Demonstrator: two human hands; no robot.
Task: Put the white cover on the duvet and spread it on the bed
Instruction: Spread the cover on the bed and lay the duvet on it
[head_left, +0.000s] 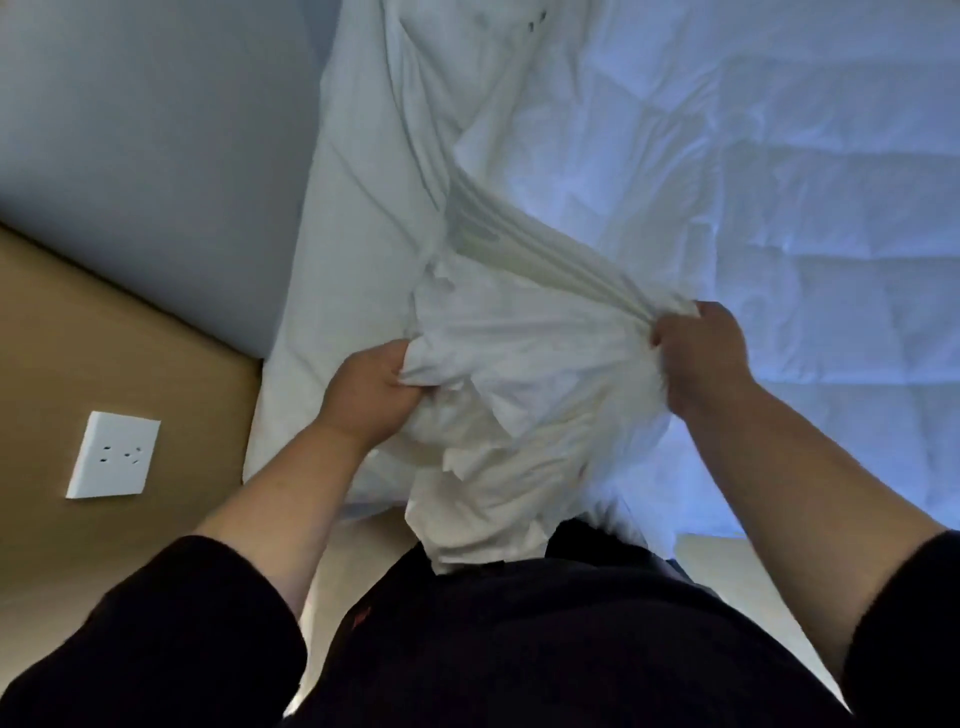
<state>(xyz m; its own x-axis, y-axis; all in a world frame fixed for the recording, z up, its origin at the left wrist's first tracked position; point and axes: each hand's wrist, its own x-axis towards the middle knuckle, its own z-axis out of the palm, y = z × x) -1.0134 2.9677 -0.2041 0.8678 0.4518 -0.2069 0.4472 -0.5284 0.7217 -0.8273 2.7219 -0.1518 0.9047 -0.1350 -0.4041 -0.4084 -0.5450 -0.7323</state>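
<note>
A bunched white cover hangs between my two hands above the near edge of the bed, its loose end drooping to my waist. My left hand grips a crumpled fold on its left side. My right hand grips a gathered, stretched fold on its right. Taut pleats run from the right hand up and left across the bed. The quilted white duvet lies spread over the bed to the right and behind the cover.
A grey wall stands left of the bed. Below it a tan panel carries a white wall socket. Pale floor shows between my dark clothes and the bed edge.
</note>
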